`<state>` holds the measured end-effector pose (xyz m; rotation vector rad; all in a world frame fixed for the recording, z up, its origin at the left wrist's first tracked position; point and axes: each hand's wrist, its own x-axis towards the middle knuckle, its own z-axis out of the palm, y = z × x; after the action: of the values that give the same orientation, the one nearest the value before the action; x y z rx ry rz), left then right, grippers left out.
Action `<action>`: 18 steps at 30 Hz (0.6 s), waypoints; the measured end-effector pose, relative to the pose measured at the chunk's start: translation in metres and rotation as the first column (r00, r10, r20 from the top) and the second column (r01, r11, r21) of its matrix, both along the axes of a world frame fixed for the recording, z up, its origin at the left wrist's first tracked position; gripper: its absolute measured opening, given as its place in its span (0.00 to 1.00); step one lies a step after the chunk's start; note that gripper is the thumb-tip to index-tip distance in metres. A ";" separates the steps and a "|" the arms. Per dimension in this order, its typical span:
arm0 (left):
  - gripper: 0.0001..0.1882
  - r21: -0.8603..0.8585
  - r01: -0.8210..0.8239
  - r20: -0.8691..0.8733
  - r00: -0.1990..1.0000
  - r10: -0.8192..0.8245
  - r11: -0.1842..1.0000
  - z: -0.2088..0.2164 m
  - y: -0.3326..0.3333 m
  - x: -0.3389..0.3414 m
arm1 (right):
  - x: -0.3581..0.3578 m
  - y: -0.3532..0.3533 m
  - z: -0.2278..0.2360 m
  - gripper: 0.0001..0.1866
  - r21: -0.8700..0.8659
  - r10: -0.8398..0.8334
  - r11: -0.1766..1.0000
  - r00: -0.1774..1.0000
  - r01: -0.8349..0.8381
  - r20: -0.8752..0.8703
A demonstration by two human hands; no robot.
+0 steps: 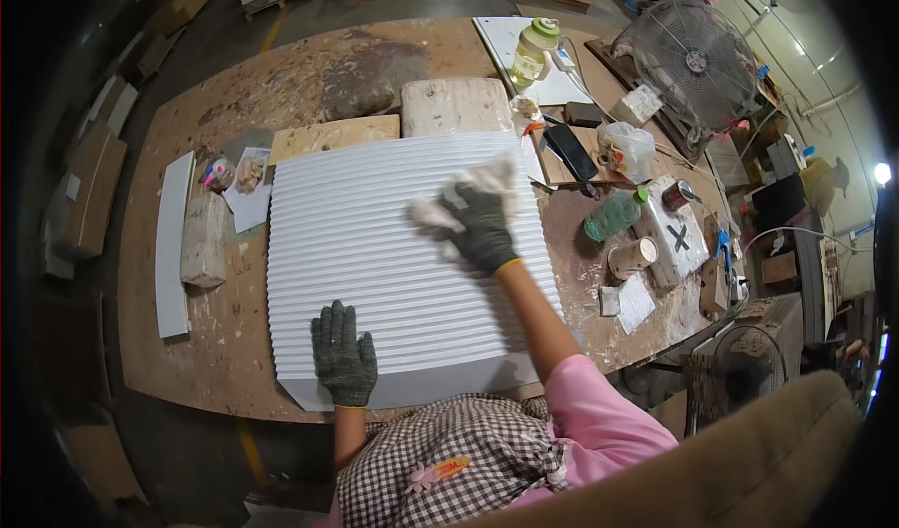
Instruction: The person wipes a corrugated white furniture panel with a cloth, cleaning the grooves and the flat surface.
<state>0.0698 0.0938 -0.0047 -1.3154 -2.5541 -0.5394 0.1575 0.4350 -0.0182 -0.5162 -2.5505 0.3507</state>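
A white ridged panel (pixel 393 247) lies flat on the worktable, its grooves running from side to side. My right hand (pixel 478 226), in a dark grey knitted glove, presses a whitish cloth (pixel 498 174) against the panel's upper right part. The cloth is a little blurred and sticks out on both sides of the hand. My left hand (pixel 344 355), gloved the same way, rests flat with outstretched fingers on the panel's near left corner. A smooth grey strip (pixel 440 378) runs along the panel's near edge.
Wrapped blocks (pixel 456 107) and a wooden board (pixel 334 136) border the panel's far side. At right are a green bottle (pixel 614 215), a paper cup (pixel 633 257), a phone (pixel 571 151) and a large fan (pixel 693 63). A white strip (pixel 175 244) lies at left.
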 end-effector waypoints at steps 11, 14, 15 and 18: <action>0.26 0.007 -0.041 -0.006 0.999 0.041 0.999 0.003 -0.005 -0.002 | 0.038 0.138 0.047 0.22 -0.646 -0.459 0.722 0.870 0.247 -0.180; 0.26 0.045 -0.021 0.045 0.999 0.019 0.999 0.010 0.003 0.001 | -0.021 0.093 0.017 0.34 0.011 -0.581 0.809 0.797 0.587 0.167; 0.26 0.069 -0.008 0.056 0.998 0.004 0.998 0.011 0.002 0.000 | -0.057 0.053 -0.006 0.38 0.434 -0.747 0.654 0.620 0.620 0.240; 0.27 0.063 -0.029 0.089 0.996 0.023 0.998 0.013 0.003 -0.001 | -0.158 -0.014 -0.045 0.42 0.190 -0.577 0.817 0.780 0.545 0.243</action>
<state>0.0685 0.0972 0.0082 -1.2619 -2.5967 -0.6829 -0.0007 0.4215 -0.0631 -1.3309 -2.5040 -0.0963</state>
